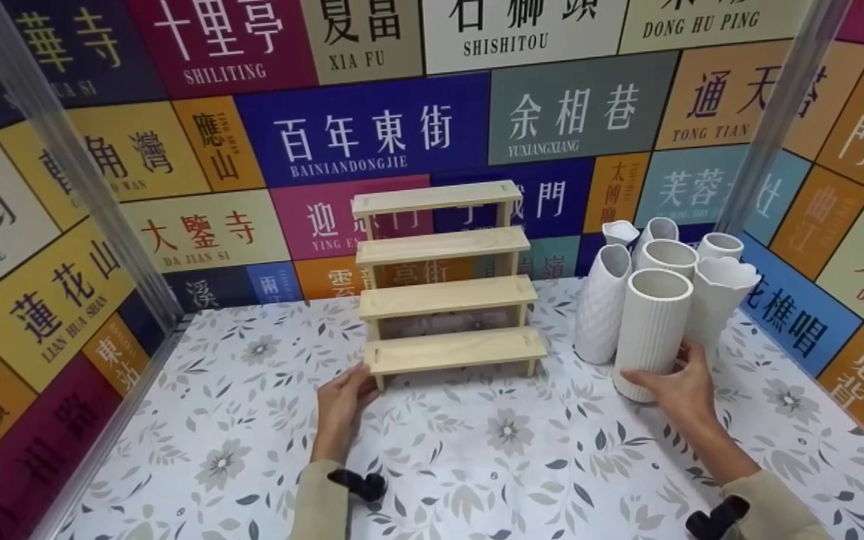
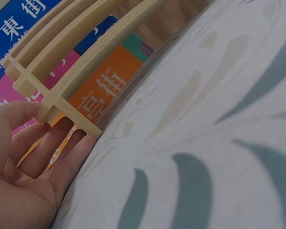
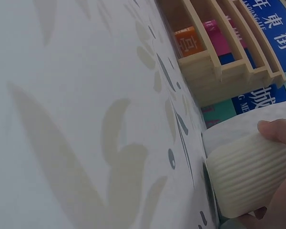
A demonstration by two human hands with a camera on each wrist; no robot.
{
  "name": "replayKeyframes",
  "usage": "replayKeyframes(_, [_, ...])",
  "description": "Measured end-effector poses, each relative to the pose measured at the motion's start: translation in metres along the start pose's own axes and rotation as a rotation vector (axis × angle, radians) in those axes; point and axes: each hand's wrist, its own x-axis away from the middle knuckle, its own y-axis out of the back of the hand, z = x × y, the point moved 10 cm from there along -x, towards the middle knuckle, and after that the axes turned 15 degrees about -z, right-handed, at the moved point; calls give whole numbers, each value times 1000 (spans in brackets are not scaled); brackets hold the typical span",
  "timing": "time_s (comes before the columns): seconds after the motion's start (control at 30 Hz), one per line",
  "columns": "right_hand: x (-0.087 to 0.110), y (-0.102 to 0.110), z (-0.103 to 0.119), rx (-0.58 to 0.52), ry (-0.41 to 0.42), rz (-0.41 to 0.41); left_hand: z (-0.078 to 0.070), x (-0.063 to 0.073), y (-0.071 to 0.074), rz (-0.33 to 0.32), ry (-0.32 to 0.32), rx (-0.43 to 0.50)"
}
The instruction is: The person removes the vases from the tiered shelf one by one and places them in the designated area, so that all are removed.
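Note:
A pale wooden four-step display stand (image 1: 447, 298) is on the table, its steps rising toward the back. At the front left corner of its lowest step, my left hand (image 1: 343, 397) holds the stand's end. The left wrist view shows that thumb and fingers against the step's end and front leg (image 2: 78, 117). On the right, my right hand (image 1: 683, 390) grips the lower part of a white ribbed vase (image 1: 653, 330), thumb in front and fingers round its right side. The vase stands upright, and its base appears to be at the table in the right wrist view.
Several other white vases crowd behind the ribbed one, including a diamond-textured vase (image 1: 601, 315) and a wavy-rimmed vase (image 1: 724, 292). A floral cloth (image 1: 432, 457) covers the table. Walls of colourful Chinese place-name signs (image 1: 364, 135) and clear corner posts (image 1: 769, 112) enclose it.

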Motion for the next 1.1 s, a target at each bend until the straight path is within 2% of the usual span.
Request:
replayKeyframes(0.27, [-3, 1, 0, 5, 29, 1, -2, 0, 1, -11, -17, 11])
replayKeyframes(0.47, [-3, 9, 5, 23, 87, -75, -2, 0, 1, -21, -23, 12])
replayKeyframes(0.83, [-1, 18, 8, 11, 61, -134, 2, 3, -1, 13, -8, 14])
replayKeyframes(1.1, [0, 24, 17, -13, 69, -158, 0, 3, -1, 6, -2, 12])
